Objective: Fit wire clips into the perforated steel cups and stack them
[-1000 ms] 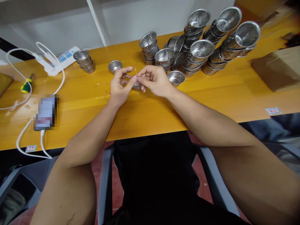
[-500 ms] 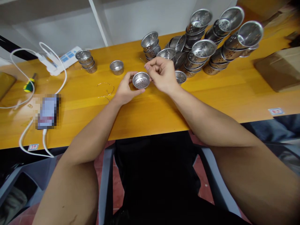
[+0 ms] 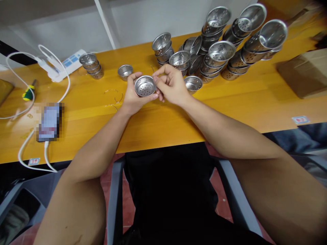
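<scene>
My left hand (image 3: 133,97) is closed around a small round metal strainer cup (image 3: 146,87) with holes in its bottom, its mouth tilted toward me. At the cup's right rim, my right hand (image 3: 171,84) pinches a short thin wire (image 3: 152,69) that sticks up past the fingertips. Whether the wire passes through a hole is hidden by the fingers. Left of my hands, several curved pieces of thin wire (image 3: 118,98) lie on the table. One loose cup (image 3: 125,71) stands just behind my left hand, and another cup (image 3: 193,84) is beside my right wrist.
Tall stacks of perforated cups (image 3: 221,54) fill the back right, next to a cardboard box (image 3: 305,73). A short cup stack (image 3: 92,66), a power strip (image 3: 68,66) with white cables, a screwdriver (image 3: 29,92) and a phone (image 3: 50,122) occupy the left of the wooden table (image 3: 163,131).
My right hand has come down and left, so its fingertips now meet the cup's rim. The cup in my left hand has shifted slightly left and up in view.
</scene>
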Demonstrator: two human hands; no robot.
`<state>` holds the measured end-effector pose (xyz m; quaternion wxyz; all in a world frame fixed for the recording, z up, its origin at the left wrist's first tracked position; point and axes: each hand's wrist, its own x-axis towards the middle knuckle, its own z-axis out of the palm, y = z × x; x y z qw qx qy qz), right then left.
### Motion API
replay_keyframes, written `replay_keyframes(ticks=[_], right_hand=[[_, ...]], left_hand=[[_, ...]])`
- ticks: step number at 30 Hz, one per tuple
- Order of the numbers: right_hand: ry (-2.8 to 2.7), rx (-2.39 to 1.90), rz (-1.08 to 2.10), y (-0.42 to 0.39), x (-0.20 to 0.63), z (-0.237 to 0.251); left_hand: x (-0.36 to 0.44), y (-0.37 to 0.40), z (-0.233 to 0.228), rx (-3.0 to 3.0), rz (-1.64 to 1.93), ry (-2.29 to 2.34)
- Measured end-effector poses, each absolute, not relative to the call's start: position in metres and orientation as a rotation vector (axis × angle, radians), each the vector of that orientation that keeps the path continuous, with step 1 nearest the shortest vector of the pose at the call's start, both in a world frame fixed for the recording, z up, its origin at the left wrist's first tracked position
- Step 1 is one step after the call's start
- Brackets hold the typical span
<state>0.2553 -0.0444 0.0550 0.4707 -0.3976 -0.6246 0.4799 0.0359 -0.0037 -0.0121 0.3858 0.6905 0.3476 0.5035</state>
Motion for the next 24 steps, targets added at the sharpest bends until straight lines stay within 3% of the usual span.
replay_keyframes(ticks=[11,24], right_hand=[[-1.468,-1.020,1.109,-0.044,0.257,0.066],[-1.562,-0.748,1.163,-0.030,0.255,0.034]], left_hand=[[0.026,0.020,-0.013,1.795,1.354,0.841],[0.020,0.026,-0.031,1.731,1.412,0.669]])
